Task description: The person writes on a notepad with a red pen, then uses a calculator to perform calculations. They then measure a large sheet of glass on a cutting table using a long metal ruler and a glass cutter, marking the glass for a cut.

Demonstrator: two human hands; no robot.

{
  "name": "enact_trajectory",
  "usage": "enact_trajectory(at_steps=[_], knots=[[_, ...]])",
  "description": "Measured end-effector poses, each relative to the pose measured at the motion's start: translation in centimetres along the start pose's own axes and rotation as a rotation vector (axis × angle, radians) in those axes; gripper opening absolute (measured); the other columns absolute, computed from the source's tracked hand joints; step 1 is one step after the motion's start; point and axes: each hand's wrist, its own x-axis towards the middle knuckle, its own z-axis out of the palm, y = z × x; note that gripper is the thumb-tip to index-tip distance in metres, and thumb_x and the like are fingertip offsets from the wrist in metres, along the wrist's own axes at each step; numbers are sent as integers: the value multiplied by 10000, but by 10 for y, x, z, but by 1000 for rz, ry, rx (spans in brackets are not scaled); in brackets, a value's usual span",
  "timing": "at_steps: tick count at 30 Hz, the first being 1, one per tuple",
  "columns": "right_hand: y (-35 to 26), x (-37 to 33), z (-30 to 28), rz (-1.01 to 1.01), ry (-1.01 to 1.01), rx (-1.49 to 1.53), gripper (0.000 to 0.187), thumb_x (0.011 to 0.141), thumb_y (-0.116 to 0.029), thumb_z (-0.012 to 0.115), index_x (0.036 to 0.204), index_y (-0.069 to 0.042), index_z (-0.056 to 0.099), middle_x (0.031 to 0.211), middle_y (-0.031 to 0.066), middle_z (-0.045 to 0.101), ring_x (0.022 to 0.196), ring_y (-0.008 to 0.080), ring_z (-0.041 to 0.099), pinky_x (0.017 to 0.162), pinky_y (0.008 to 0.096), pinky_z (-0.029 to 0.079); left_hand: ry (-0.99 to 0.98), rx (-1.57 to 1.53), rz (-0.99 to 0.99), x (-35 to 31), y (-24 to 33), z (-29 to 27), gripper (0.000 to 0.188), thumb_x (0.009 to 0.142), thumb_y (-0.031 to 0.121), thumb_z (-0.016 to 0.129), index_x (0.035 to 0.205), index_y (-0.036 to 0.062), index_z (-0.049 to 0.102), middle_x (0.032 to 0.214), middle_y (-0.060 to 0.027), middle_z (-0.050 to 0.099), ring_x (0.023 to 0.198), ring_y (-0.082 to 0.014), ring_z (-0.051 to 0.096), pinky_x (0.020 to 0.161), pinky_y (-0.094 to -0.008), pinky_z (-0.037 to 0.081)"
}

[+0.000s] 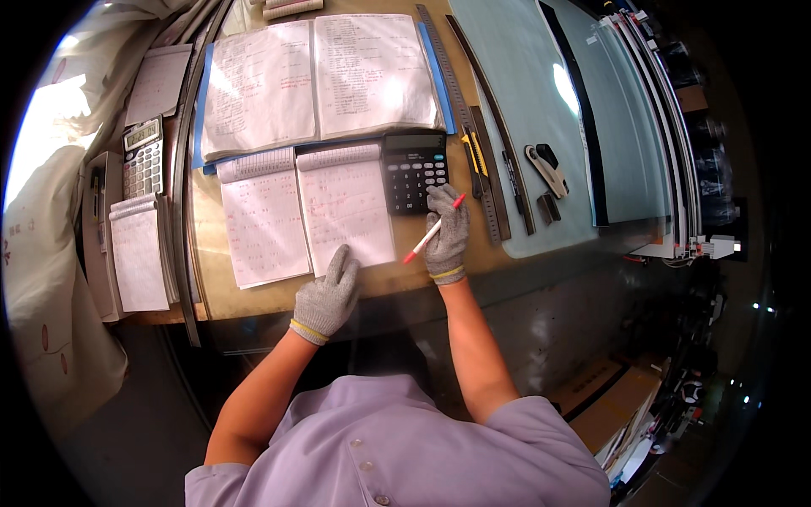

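My left hand (pixel 325 297), in a grey knitted glove with a yellow cuff, rests at the lower edge of the right-hand notepad (pixel 348 203), its index finger stretched out onto the handwritten page. In my right hand (pixel 448 238), gloved alike, a white pen with red ends (pixel 420 245) slants across the fingers. That hand's fingertips are at the lower right corner of a black desk calculator (pixel 411 173); whether they press a key I cannot tell. A second notepad (pixel 262 224) with written rows lies just left of the first. Above both spreads an open ledger (pixel 258 89) on a blue cover.
Right of the calculator lie a yellow cutter knife (pixel 475 156), a long metal ruler (pixel 460 101), dark strips and a beige-and-black tool (pixel 547 171) on a glass sheet (pixel 557 241). At left are a silver calculator (pixel 144 160) and another notepad (pixel 142 253). A cardboard box (pixel 621 401) stands low at right.
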Motion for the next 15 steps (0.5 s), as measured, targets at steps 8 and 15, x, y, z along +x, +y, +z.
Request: enact_trajectory(at_steps=[8, 15], knots=[[1, -11, -5, -15, 4, -34, 150, 893, -6, 600, 1039, -33, 615, 1206, 156, 705, 1239, 402, 596, 1067, 512, 446, 25, 9, 43, 0, -3, 2, 479, 893, 280, 705, 1320, 103, 579, 1524, -168, 500, 741, -290, 732, 599, -405, 589], [-6, -18, -5, 0, -4, -34, 145, 885, -11, 607, 1026, -43, 609, 1205, 159, 707, 1246, 404, 596, 1067, 513, 447, 52, 21, 73, 0, -4, 4, 489, 900, 278, 699, 1331, 89, 566, 1524, -187, 498, 726, -281, 733, 585, -398, 587]])
